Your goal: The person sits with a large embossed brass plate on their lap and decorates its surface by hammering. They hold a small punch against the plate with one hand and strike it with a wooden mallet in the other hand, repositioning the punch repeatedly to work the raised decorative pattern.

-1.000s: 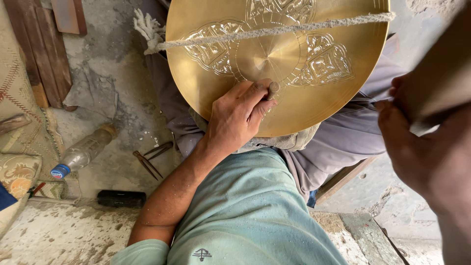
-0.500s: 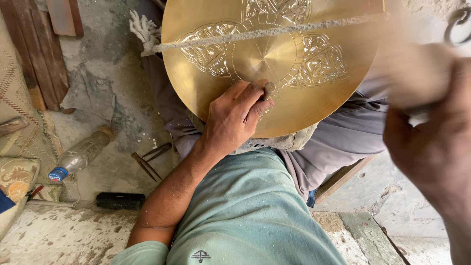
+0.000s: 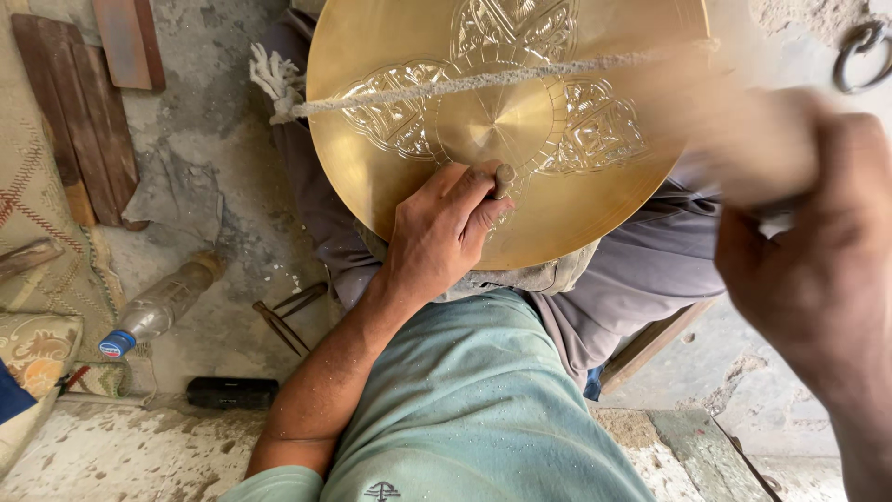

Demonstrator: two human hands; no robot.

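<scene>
- While the round brass plate (image 3: pixel 520 121) rests tilted on the person's lap, its engraved face points up toward the camera, at the far centre of the scene.
- A rough cord (image 3: pixel 465 85) runs across the plate from its left rim to the right; the frayed end of the cord hangs just beyond the left rim.
- The left hand (image 3: pixel 437 232) lies on the near half of the plate, just below the plain round centre.
- The left fingers (image 3: pixel 469 191) are clenched around a short metal punch (image 3: pixel 503 177); its tip touches the brass beside the engraved floral panels.
- The right hand (image 3: pixel 808 270) is raised at the right, close to the camera, with its fingers clenched around a wooden mallet (image 3: pixel 743 139); the mallet is blurred, so its exact shape cannot be told.
- The mallet head is over the right part of the plate, apart from the punch.
- On the concrete floor (image 3: pixel 214 214) to the left lie a clear plastic bottle (image 3: pixel 158 307) with a blue cap, a dark pair of metal dividers (image 3: pixel 288 311) and a black oblong object (image 3: pixel 232 392).
- Wooden boards (image 3: pixel 84 112) lie at the far left; a patterned cushion (image 3: pixel 37 344) is at the near left edge.
- A metal ring (image 3: pixel 859 51) lies at the far right.
</scene>
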